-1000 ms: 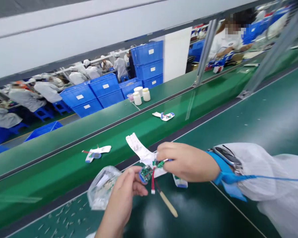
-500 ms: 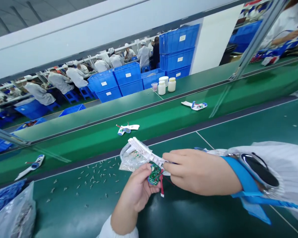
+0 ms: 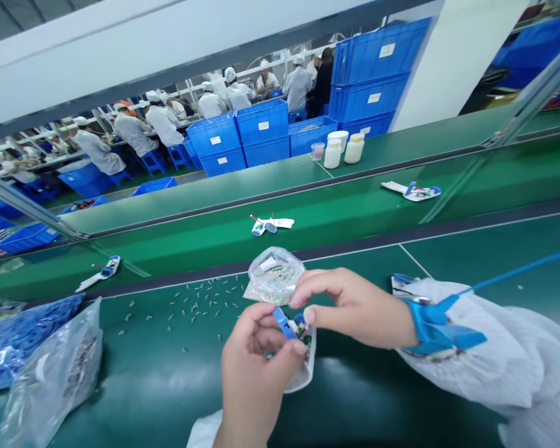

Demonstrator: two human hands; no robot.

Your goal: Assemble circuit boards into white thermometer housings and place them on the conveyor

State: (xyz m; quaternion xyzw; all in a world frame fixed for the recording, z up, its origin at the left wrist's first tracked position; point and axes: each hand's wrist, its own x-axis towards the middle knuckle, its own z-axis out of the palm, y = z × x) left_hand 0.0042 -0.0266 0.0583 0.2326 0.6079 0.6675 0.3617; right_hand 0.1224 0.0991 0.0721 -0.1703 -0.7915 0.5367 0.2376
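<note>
At the far left, blue parts [image 3: 28, 339] are heaped beside a clear bag [image 3: 58, 379], in which small greyish pieces are held. Loose metal bits [image 3: 198, 305] are strewn over the worktop [image 3: 154, 398] further right. The white housing [image 3: 304, 375] is gripped by the left hand [image 3: 254, 361], its long axis pointed mostly away from the wearer, its open side turned up. The blue piece [image 3: 285, 325] is pinched between the left thumb and fingers, slanted across the housing's far left part. Just beyond, small pale and green parts are contained in an open plastic bag [image 3: 276, 274]. The housing's far end is approached from the right by the right hand [image 3: 354, 308]; its thumb is set at the rim, its index finger bent above, and whether anything is pinched there cannot be told. Both hands are near that end. By the right sleeve [image 3: 476, 348], another blue-and-white part [image 3: 401, 283] is partly hidden.
</note>
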